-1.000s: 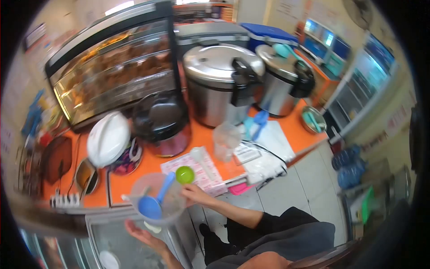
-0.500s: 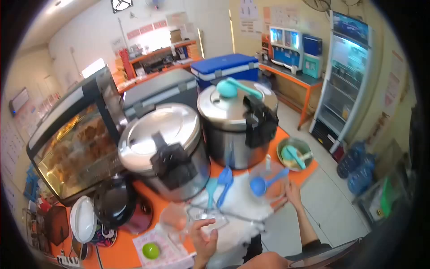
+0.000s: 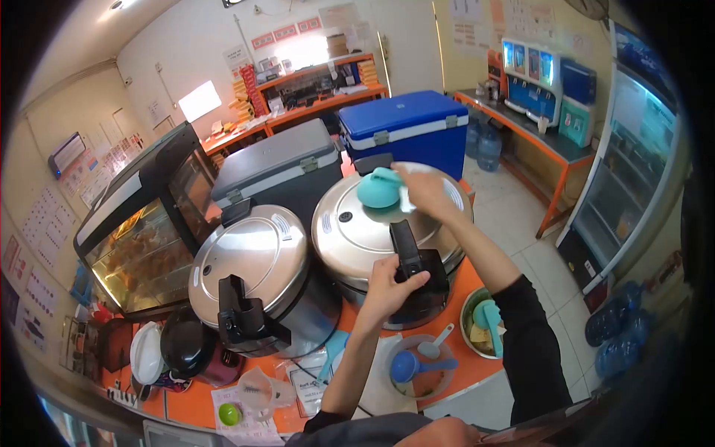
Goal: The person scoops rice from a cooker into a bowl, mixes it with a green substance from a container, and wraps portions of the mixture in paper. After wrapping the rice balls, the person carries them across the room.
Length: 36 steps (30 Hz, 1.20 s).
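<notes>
Two large steel rice cookers with shiny lids stand side by side: the left cooker (image 3: 249,249) and the right cooker (image 3: 339,242). On the right cooker's lid lies a teal ladle (image 3: 378,191), its round bowl turned upward. My right hand (image 3: 424,190) has its fingers closed around the ladle's handle. At the front of that cooker, my left hand (image 3: 387,289) grips the black lid latch (image 3: 408,249), its thumb across the front. Below sits a clear tub (image 3: 439,384) with a blue ladle (image 3: 406,366) and a white spoon (image 3: 436,343).
A metal bowl (image 3: 469,313) with a teal scoop (image 3: 488,316) stands at the orange table's right edge. Left are a heated food display (image 3: 134,253) and a small dark cooker (image 3: 186,343). Behind stand a grey cooler (image 3: 275,149) and a blue cooler (image 3: 402,119).
My hands have risen from the table's front edge to the right cooker. The right has taken hold of the teal ladle's handle, the left the latch. The view has shifted.
</notes>
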### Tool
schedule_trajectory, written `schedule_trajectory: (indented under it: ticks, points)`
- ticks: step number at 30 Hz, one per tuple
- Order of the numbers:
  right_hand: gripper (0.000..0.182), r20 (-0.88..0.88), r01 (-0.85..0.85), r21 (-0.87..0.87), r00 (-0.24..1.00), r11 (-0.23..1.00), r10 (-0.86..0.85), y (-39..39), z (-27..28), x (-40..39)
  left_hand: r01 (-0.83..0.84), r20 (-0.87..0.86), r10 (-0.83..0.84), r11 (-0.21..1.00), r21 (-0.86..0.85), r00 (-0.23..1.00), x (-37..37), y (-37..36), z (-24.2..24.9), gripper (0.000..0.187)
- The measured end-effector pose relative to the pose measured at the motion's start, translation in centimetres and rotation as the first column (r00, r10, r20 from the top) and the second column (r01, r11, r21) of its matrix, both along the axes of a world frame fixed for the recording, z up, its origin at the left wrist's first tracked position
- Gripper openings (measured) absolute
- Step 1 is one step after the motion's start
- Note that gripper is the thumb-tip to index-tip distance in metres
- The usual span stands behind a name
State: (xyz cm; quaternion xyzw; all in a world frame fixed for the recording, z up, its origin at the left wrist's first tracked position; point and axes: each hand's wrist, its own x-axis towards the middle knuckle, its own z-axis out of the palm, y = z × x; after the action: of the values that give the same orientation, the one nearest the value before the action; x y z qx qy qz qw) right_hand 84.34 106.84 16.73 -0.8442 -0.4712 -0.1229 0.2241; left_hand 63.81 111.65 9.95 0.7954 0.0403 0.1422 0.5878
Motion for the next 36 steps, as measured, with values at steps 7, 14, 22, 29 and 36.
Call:
schedule_trajectory:
  ticks: [7, 14, 22, 29, 36]
  points:
    - [0.040, -0.066, 0.609, 0.284, 0.783, 0.740, -0.619, -19.2, 7.5, 1.0, -0.023, 0.170, -0.035, 0.944, 0.328, 0.985, 4.9, 4.1, 20.7, 0.065]
    - [0.031, 0.153, 0.154, -0.488, 0.984, 0.859, -0.089, -2.4, -1.0, 1.2, -0.052, -0.028, 0.066, 0.930, 0.363, 0.997, 11.7, 11.2, 30.6, 0.060]
    - [0.027, 0.475, 0.447, -0.544, 0.862, 0.710, -0.178, 9.4, -13.6, 5.9, 0.157, 0.027, -0.183, 0.901, 0.404, 0.983, 11.5, 14.9, 30.0, 0.058]
    - [0.034, 0.078, 0.058, -0.696, 0.997, 0.716, -0.004, 11.1, -18.8, 11.3, 0.320, 0.078, -0.399, 0.823, 0.469, 0.913, 10.8, 15.4, 28.6, 0.056]
    - [0.021, -0.463, -0.271, -0.854, 0.784, 0.444, -0.413, 15.2, -17.6, 4.9, 0.434, 0.092, -0.566, 0.716, 0.547, 0.819, 11.5, 14.2, 28.0, 0.054]
